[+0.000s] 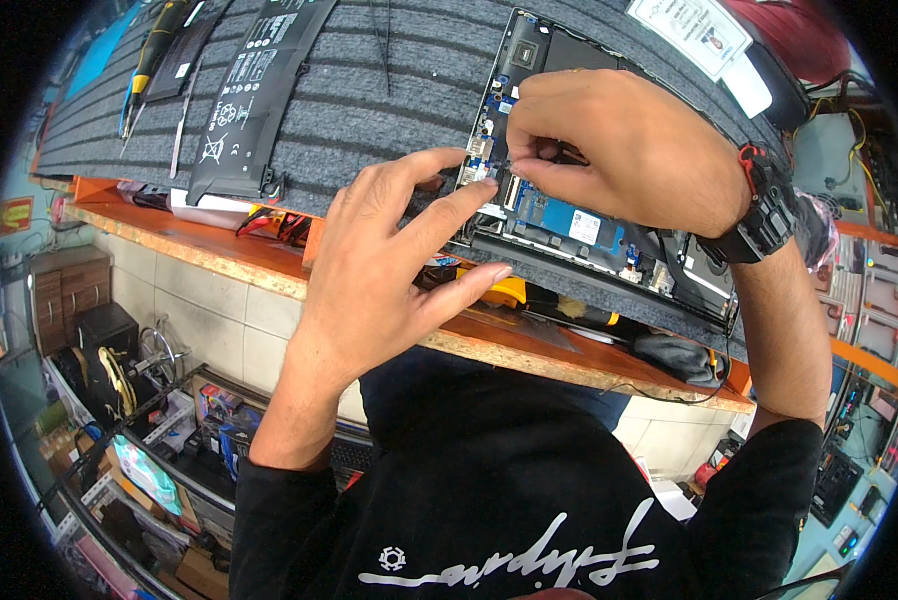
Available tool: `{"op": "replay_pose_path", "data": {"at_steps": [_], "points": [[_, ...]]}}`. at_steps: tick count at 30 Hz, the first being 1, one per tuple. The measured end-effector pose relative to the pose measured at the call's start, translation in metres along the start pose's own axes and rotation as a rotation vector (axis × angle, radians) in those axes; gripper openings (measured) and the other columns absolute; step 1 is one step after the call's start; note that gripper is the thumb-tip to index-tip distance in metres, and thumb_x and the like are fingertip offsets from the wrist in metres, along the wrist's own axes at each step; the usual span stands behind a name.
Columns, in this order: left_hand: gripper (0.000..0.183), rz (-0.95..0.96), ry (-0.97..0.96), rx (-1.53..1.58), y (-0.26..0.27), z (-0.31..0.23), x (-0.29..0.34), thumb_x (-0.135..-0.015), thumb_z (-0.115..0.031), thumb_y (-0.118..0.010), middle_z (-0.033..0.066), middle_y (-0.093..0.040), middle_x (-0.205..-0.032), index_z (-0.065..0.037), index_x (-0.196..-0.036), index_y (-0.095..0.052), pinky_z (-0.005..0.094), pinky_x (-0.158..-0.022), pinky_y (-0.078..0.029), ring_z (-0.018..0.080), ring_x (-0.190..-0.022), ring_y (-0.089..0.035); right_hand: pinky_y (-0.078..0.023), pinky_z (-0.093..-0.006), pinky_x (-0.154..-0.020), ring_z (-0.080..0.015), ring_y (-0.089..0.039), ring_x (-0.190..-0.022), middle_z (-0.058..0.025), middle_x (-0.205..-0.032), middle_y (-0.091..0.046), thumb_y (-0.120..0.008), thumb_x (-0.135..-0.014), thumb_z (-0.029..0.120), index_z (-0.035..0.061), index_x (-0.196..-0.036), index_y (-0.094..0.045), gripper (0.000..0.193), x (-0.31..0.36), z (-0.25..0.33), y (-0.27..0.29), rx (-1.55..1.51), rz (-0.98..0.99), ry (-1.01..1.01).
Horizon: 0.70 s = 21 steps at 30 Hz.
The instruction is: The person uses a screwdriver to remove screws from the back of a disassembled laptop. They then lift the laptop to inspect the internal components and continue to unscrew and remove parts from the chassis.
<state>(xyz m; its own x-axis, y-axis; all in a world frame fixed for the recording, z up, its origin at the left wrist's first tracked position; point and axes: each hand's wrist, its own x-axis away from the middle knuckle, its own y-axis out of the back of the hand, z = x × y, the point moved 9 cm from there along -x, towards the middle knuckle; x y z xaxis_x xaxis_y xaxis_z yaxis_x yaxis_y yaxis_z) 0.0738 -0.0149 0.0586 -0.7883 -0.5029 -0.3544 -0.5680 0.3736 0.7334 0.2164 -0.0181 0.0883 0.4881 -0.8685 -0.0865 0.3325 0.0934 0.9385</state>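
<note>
An open laptop base [597, 262] lies at an angle on the grey ribbed mat, its blue circuit board [554, 215] and inner parts bare. My left hand [354, 240] has its fingers apart, with two fingertips at the laptop's side edge near the ports and the thumb stretched out over the bench's front edge. Over the board, my right hand [619, 150] is closed in a pinch, thumb and forefinger together close to a connector. What sits between those fingertips, if anything, is too small to tell. A black watch [759, 225] is on my right wrist.
A flat black battery pack [254, 95] lies on the mat at the left, beside a yellow-and-black screwdriver [157, 50]. A printed card [691, 35] rests at the back right. Tools sit on an orange shelf [509, 345] under the bench top. Boxes fill racks lower left.
</note>
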Motion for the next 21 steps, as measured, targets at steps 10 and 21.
{"op": "replay_pose_path", "data": {"at_steps": [10, 21], "points": [[0.032, -0.102, 0.15, 0.311, 0.0, 0.011, 0.003, -0.086, -0.008, -0.08, 0.0121, -0.063, -0.126, -0.001, -0.117, -0.075, 0.0353, -0.097, -0.048, 0.024, -0.11, -0.061, -0.053, -0.0422, -0.083, -0.0318, -0.066, -0.096, -0.01, -0.101, -0.064, -0.074, -0.088, 0.007, 0.0049, -0.106, -0.069, 0.019, 0.002, 0.011, -0.002, -0.045, -0.048, 0.091], [0.015, -0.186, 0.355, 0.407, 0.0, 0.021, 0.003, -0.086, -0.002, -0.08, 0.0088, -0.068, -0.108, 0.001, -0.1, -0.078, 0.0302, -0.092, -0.049, 0.0182, -0.104, -0.064, -0.05, -0.0448, -0.087, -0.0338, -0.06, -0.1, -0.0112, -0.099, -0.058, -0.065, -0.097, 0.022, 0.0055, -0.103, -0.062, 0.018, -0.009, 0.011, -0.011, -0.053, 0.052, 0.161]]}}
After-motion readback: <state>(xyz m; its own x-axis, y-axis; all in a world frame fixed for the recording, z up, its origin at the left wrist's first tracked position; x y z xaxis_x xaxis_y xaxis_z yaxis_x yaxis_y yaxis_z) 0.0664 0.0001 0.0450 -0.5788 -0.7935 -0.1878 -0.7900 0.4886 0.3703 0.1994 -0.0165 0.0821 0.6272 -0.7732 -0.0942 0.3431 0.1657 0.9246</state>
